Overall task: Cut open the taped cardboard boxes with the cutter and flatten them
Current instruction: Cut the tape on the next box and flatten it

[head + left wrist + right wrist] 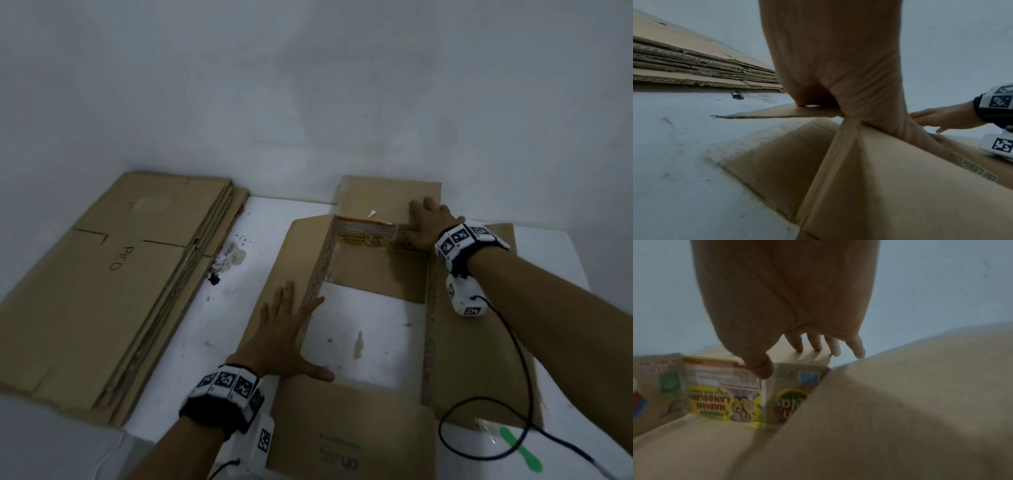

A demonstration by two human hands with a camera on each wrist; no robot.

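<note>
I've got the brown cardboard box [376, 274], cut open with flaps splayed, sitting on the white scuffed table [212, 329] toward its right side, far flap reaching the back edge by the wall. My left hand [291, 335] is flat, fingers straight and spread, pressing on the box's left flap and top rim, thumb hooked over the near inner edge; it grips nothing. My right hand [423, 222] is flat too, fingers extended on the far flap at the box's back right corner, thumb down against the printed inner wall (yellow label reads "HADIAH LANGSUNG", upside down from the right wrist view). The stack of flattened brown cardboard sheets [113, 291] lies along the table's left edge, well apart from the box. A green strip of tape [520, 452] sits on the table near the front right corner. Cutter: can't see it in any view.
</note>
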